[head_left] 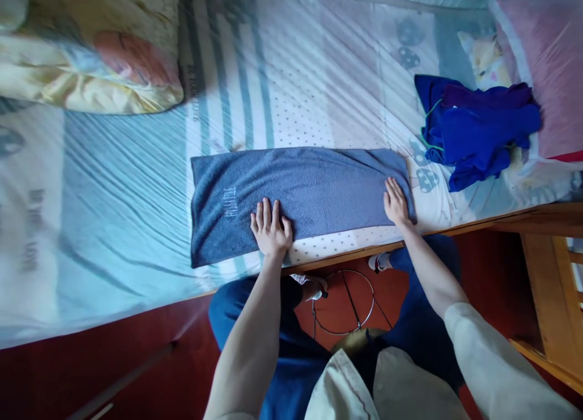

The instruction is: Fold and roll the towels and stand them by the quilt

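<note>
"Pressing down on that gray-blue towel (337,186), are they?"

"Looks like it. The left hand (271,229) lies flat, palm down, fingers spread, at the towel's bottom edge. The right hand (395,203) is flat too, with its fingers closer together, near the towel's right end. Neither one is gripping anything."

"Where is the towel, then?"

"In the middle of the frame, laid out long on the bed sheet (122,159), close to the wooden bed edge (519,218)."

"So what could go wrong?"

"See the wavy creases on its left part and up by its top right corner? If a hand slid too hard, the cloth might bunch up and make more. The sheet looks wrinkly too, so I think it could slip along with the towel."

"Could the towel fall?"

"Maybe, if it got pulled toward the knees (232,304). Its bottom right corner is just beside the edge, so that bit would hang over first."

"And the blue clothes (487,132) in the upper right?"

"They're near the towel, not touching it. If the right hand pushed too far that way, it could bump the pile and crumple the towel's end."
</note>
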A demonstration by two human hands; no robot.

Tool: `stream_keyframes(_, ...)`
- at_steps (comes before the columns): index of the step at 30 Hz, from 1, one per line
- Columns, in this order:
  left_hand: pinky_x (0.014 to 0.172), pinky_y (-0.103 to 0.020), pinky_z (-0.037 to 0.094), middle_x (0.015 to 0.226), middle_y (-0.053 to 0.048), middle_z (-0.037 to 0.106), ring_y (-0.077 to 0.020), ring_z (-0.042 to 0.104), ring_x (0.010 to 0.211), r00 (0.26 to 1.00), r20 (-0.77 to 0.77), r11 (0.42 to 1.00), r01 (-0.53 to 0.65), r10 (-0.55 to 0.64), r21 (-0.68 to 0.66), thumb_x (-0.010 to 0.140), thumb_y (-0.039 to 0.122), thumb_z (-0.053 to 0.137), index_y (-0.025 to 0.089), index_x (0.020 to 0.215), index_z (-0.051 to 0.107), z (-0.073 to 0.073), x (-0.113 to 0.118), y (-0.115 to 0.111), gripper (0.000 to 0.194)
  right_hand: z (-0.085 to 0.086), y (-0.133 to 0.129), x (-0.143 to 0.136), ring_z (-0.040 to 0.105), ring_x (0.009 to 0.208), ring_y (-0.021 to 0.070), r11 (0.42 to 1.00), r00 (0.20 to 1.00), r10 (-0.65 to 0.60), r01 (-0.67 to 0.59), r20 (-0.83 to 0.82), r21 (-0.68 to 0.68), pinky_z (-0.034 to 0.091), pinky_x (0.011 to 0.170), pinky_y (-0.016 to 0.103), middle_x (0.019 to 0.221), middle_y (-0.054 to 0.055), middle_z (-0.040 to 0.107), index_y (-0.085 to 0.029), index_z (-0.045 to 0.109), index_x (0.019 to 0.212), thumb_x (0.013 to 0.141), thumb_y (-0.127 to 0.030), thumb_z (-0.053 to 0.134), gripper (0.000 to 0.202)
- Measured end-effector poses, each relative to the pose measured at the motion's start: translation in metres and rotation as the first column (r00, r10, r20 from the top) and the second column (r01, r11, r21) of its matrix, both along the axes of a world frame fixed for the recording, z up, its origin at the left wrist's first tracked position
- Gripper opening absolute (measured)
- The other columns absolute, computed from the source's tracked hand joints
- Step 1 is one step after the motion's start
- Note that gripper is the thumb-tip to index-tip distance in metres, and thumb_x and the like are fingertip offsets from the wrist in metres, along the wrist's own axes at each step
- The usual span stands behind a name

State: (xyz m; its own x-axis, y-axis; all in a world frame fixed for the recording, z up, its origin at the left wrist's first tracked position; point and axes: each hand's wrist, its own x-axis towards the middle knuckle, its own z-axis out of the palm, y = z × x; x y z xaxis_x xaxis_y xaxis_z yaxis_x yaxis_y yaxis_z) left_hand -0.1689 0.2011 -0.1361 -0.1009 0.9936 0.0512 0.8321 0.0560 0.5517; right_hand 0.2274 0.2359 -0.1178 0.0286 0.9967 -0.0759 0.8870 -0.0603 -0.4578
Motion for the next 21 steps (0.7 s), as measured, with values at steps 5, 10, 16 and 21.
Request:
stream_keyframes(5, 0.130, -0.058, 0.014, 0.170, -0.012, 0.031, -0.0314, 0.023, 0.159, 1.000, -0.027, 1.000, 0.001, -0.001, 0.003, 0.097, 0.030, 0.044, 0.020, 0.159, 0.044, -0.001, 0.000, 0.000, 0.062, -0.005, -0.002, 0.029, 0.029, 0.158, 0.0226, 0.993, 0.985, -0.120, 0.120, 0.127, 0.006, 0.024, 0.131, 0.050, 0.166, 0.013, 0.040, -0.013, 0.037, 0.161, 0.104, -0.024, 0.026, 0.059)
stream_keyframes(10, 0.130, -0.057, 0.016, 0.168, -0.013, 0.035, -0.0306, 0.025, 0.159, 0.998, -0.058, 1.000, 0.001, -0.001, 0.010, 0.097, 0.031, 0.045, 0.019, 0.158, 0.045, 0.000, 0.001, 0.001, 0.062, -0.002, 0.002, -0.058, 0.016, 0.161, 0.0329, 0.962, 0.960, -0.273, 0.272, 0.064, 0.023, 0.014, 0.129, 0.065, 0.171, 0.018, 0.027, -0.011, 0.029, 0.164, 0.104, -0.027, 0.030, 0.062)
stream_keyframes(16, 0.131, -0.055, 0.015, 0.169, -0.013, 0.032, -0.0294, 0.023, 0.159, 0.996, -0.084, 1.000, 0.001, -0.002, -0.013, 0.098, 0.031, 0.041, 0.017, 0.158, 0.045, 0.000, 0.000, 0.002, 0.061, 0.000, -0.006, -0.196, 0.008, 0.163, 0.0290, 0.999, 0.990, -0.033, 0.032, -0.140, -0.006, 0.005, 0.130, 0.062, 0.174, 0.010, 0.020, -0.020, 0.030, 0.165, 0.105, -0.034, 0.034, 0.061)
stream_keyframes(21, 0.132, -0.054, 0.012, 0.170, -0.013, 0.028, -0.0284, 0.018, 0.161, 0.994, -0.109, 0.999, 0.015, -0.020, -0.048, 0.100, 0.029, 0.039, 0.014, 0.160, 0.040, 0.000, 0.004, 0.002, 0.062, -0.001, -0.007, -0.216, 0.006, 0.163, 0.0299, 0.997, 0.996, -0.035, 0.029, -0.085, -0.072, 0.005, 0.131, 0.061, 0.175, 0.010, 0.017, -0.018, 0.031, 0.165, 0.103, -0.031, 0.038, 0.063)
